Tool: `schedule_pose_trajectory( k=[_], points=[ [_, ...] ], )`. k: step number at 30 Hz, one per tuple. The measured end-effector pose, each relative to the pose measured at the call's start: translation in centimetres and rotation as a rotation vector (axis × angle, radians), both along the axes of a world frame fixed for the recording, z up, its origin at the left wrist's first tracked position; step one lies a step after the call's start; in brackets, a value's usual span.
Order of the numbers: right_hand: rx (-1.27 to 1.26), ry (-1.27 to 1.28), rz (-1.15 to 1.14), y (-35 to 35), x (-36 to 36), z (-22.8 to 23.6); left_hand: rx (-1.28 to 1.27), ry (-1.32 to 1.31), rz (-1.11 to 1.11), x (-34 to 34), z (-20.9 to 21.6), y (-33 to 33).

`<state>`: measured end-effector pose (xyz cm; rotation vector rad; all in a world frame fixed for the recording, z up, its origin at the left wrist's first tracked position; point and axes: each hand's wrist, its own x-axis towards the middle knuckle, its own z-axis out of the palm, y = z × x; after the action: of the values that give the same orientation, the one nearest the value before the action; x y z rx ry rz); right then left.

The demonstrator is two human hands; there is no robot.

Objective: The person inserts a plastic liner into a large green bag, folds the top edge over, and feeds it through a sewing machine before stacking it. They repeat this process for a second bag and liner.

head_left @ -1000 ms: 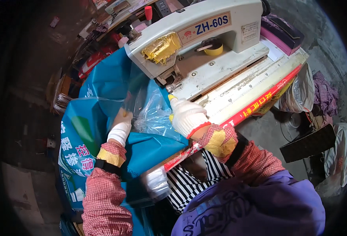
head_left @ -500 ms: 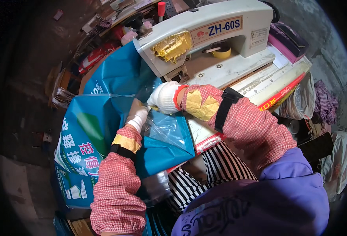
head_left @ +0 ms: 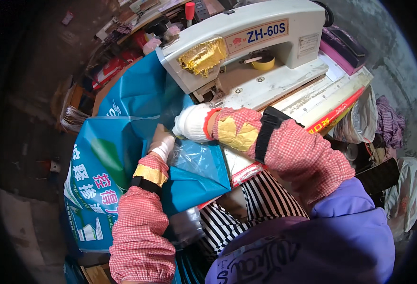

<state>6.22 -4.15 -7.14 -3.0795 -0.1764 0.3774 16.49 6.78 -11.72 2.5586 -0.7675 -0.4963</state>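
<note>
A large teal printed plastic sack [head_left: 92,170] is draped over the table's left end, its mouth reaching toward the sewing machine [head_left: 246,40]. Clear plastic film, seemingly a liner [head_left: 194,156], shows at its folded part. My left hand [head_left: 162,139], wrapped in white at the wrist, has its fingers closed on the sack material. Beside it, my right hand [head_left: 193,124] in a white knit glove is closed on the sack's edge just in front of the machine's needle area. Its fingertips are partly hidden by the glove. The two hands nearly touch.
A yellow tape roll [head_left: 263,63] sits under the machine arm. Behind the machine, a purple-and-black box [head_left: 343,49] rests on the table. Plastic bags [head_left: 402,191] and a checked cloth [head_left: 391,122] are at the right. A bundle of pale threads [head_left: 73,117] hangs at the far left.
My right hand has shifted slightly left and down along the sack. My left hand stays almost in place; the whole view has moved a little.
</note>
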Motion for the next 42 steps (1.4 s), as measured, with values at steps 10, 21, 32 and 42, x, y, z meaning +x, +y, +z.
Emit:
schedule_pose_trajectory(
  k=[10, 21, 32, 42],
  points=[
    [0.004, 0.076, -0.504, -1.4, -0.8, 2.7, -0.126, -0.202, -0.019, 1.1, -3.1, -0.1],
    [-0.021, -0.503, -0.270, -0.3, -4.5, 0.4, 0.016, 0.113, 0.056, 1.0, -1.8, -0.6],
    [0.542, -0.704, -0.462, -1.4, -9.5, -4.5, 0.141, -0.470, -0.238, -5.8, 1.5, 1.0],
    [2.116, 0.027, -1.041, -0.3, -9.5, -9.3, 0.223, -0.820, -0.916, -5.6, 1.2, 1.2]
  ],
)
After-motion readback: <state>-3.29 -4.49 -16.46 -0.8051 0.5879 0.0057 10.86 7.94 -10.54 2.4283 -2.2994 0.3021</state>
